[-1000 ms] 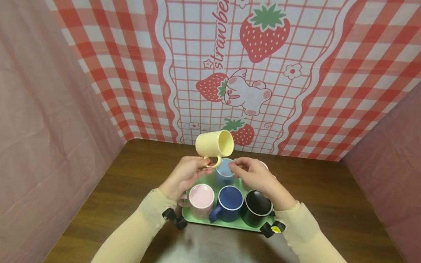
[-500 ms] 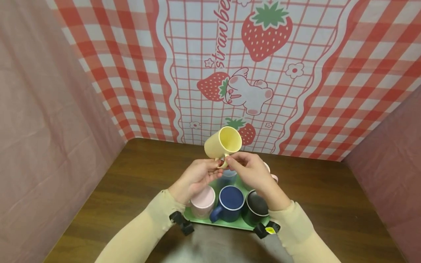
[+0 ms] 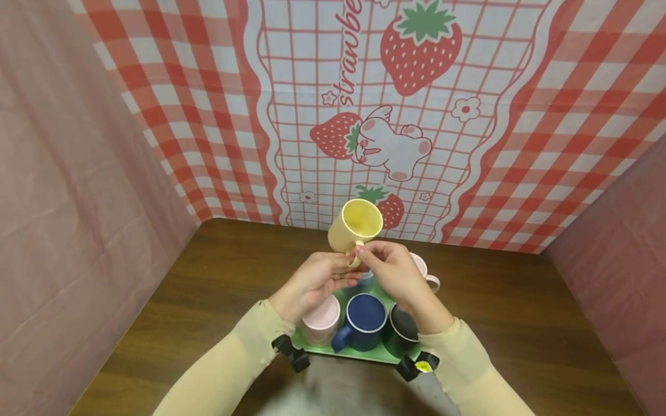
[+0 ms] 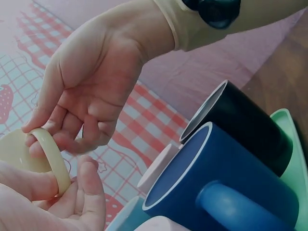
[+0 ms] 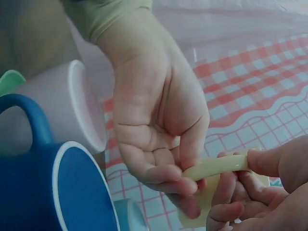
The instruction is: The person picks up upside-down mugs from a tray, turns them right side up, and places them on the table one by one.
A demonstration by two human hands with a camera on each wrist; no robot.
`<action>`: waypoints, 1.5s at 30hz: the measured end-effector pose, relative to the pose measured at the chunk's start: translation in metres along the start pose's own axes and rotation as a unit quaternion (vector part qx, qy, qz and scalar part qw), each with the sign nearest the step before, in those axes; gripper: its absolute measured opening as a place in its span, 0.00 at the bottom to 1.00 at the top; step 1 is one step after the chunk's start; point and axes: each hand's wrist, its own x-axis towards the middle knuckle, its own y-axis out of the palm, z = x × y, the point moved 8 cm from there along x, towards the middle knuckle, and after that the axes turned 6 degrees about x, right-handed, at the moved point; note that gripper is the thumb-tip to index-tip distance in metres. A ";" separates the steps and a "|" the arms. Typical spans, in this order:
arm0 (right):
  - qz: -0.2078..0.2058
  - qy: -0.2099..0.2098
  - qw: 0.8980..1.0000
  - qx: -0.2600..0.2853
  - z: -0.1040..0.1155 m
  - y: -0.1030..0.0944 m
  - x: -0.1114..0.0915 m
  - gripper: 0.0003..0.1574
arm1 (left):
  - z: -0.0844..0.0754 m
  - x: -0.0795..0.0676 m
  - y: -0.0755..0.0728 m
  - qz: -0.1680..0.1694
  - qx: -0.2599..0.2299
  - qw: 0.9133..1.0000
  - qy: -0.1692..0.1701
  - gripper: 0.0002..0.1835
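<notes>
Raised over the tray in the head view is a pale yellow mug (image 3: 340, 236), tipped with its mouth up and toward the camera. My left hand (image 3: 318, 281) pinches its handle from the left side, palm turned up. From the right, my right hand (image 3: 399, 276) pinches the same handle between thumb and fingers. The handle (image 4: 52, 161) spans between both hands in the left wrist view, as does the handle (image 5: 219, 167) in the right wrist view. Below the hands stand a pink mug (image 3: 321, 315), a dark blue mug (image 3: 366, 315) and a black mug (image 3: 399, 341).
These mugs stand on a green tray (image 3: 370, 353). Behind them are a light blue mug (image 3: 363, 283), partly hidden by the hands, and a pale pink mug (image 3: 419, 264). A brown wooden table (image 3: 499, 323) lies beneath, with a strawberry-print cloth (image 3: 395, 144) hanging behind.
The yellow mug has shifted right and turned its mouth upward. My right hand, earlier apart from the mug, has taken hold of the handle. My left hand has moved right with it.
</notes>
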 end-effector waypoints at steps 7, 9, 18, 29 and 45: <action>0.035 0.039 0.996 0.067 -0.001 0.003 -0.001 0.17 | -0.003 0.001 0.002 0.024 0.030 0.999 0.002 0.07; 0.043 0.040 0.995 0.083 0.000 0.004 -0.001 0.18 | -0.006 0.000 0.002 0.034 0.050 0.998 0.000 0.10; 0.016 0.004 0.996 0.089 0.006 -0.009 -0.004 0.19 | -0.031 0.001 0.000 0.087 0.263 0.960 0.039 0.17; -0.007 -0.045 0.995 0.094 0.009 -0.055 -0.019 0.24 | -0.045 -0.029 -0.056 0.028 0.462 0.860 0.213 0.15; -0.134 -0.145 0.978 -0.067 -0.014 -0.165 -0.035 0.21 | 0.011 -0.075 -0.056 0.123 0.593 0.735 0.305 0.45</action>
